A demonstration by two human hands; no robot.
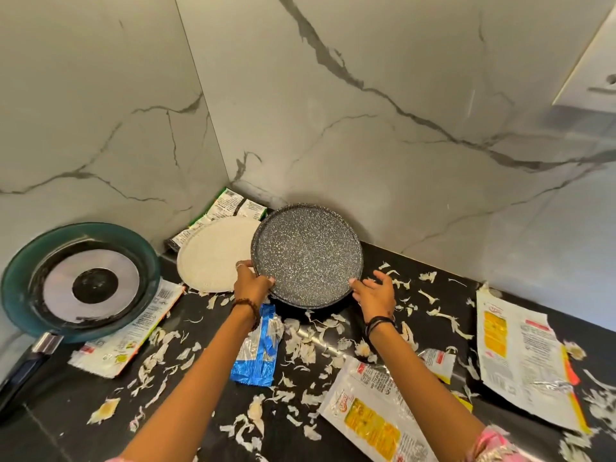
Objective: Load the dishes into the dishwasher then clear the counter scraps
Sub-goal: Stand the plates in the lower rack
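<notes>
Two hands, left hand [252, 284] gripping speckled plate [306, 255]

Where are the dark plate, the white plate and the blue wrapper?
dark plate [306, 255]: head view, centre of its speckled face.
white plate [213, 255]: head view, middle of its visible face.
blue wrapper [258, 348]: head view, mid-wrapper.

Two bare forearms, left hand [252, 284] with a ring on one finger, brown beaded bracelet [248, 307] at the left wrist, right hand [376, 292] above thin black cord bands [380, 323] on the right wrist, pink patterned sleeve edges [493, 443] at the bottom
</notes>
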